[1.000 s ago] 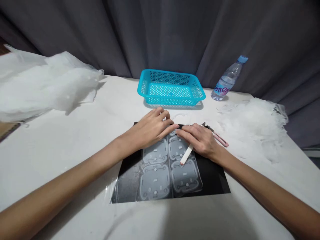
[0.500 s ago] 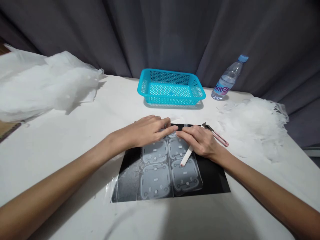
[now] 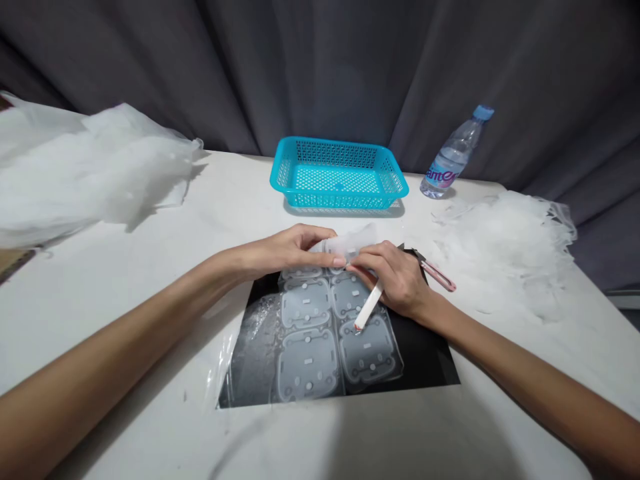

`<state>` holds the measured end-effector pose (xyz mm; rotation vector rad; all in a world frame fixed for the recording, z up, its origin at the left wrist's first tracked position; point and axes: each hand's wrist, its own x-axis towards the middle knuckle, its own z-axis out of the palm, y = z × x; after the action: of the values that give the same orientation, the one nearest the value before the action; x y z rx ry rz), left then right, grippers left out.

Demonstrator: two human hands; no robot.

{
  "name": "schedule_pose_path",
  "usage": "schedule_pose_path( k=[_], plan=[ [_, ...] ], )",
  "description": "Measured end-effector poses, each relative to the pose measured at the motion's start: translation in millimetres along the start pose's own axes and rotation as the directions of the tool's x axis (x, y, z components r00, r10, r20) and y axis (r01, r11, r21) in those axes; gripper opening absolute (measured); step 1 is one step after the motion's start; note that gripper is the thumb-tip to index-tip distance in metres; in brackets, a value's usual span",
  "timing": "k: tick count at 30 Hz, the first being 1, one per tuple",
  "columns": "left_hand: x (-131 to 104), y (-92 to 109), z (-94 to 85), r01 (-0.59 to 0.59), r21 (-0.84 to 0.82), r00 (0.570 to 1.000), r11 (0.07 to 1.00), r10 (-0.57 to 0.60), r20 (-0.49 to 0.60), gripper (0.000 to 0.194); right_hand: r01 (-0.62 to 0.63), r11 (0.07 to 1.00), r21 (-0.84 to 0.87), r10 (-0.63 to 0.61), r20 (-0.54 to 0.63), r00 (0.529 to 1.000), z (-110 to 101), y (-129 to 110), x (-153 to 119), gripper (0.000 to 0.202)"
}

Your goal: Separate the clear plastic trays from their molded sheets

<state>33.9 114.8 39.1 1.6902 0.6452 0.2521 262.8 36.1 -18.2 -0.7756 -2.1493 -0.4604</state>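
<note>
A translucent sheet with rounded rectangular shapes [image 3: 307, 363] lies on a black mat [image 3: 425, 357]. Its far edge is lifted and curled, and my left hand [image 3: 300, 250] pinches that edge between thumb and fingers. Close on the right, my right hand [image 3: 393, 277] has its fingers closed at the same edge, with a white-handled knife [image 3: 369, 308] held in it. The knife's handle points toward me and its dark blade shows beyond the knuckles. A pink cutter [image 3: 437, 275] rests just right of my right hand.
Behind the mat stands a blue basket [image 3: 340, 200]. A water bottle [image 3: 450, 163] is at the back right. White translucent film lies in a large heap [image 3: 95, 167] on the left and a pile [image 3: 515, 250] on the right. A grey curtain hangs behind.
The sheet's far edge has risen and curled up between my hands. My left hand has gone from lying over the edge to gripping it. My right hand has shifted slightly.
</note>
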Motion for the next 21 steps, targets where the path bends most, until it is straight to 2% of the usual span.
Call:
schedule_pose_path(
  k=[2, 7, 11, 16, 21],
  plan=[
    [0.5, -1.9, -0.6, 0.003, -0.045, 1.000, 0.999, -0.002, 0.008, 0.027, -0.041, 0.999, 0.015, 0.041, -0.015, 0.999, 0.9, -1.9, 1.8, 0.006],
    [3.2, -12.7, -0.4, 0.007, -0.162, 0.998, 0.987, -0.018, -0.067, 0.025, -0.156, 0.987, 0.041, 0.158, -0.033, 0.987, 0.5, -9.5, 6.1, 0.004],
    [3.1, -21.8, 1.0, 0.053, -0.292, 0.998, 0.955, -0.060, -0.015, 0.026, -0.229, 0.973, 0.042, 0.230, -0.033, 0.973, 0.5, -17.3, 6.9, 0.007],
    [2.6, -27.3, 3.1, 0.074, -0.428, 0.997, 0.901, -0.076, 0.012, 0.022, -0.258, 0.964, 0.059, 0.258, -0.008, 0.966, -2.0, -26.0, 6.0, 0.003],
    [3.7, -34.0, 5.3, 0.083, -0.494, 0.996, 0.866, -0.094, 0.003, 0.027, -0.419, 0.899, 0.125, 0.415, 0.058, 0.908, -3.9, -36.0, 6.8, 0.011]
  ],
)
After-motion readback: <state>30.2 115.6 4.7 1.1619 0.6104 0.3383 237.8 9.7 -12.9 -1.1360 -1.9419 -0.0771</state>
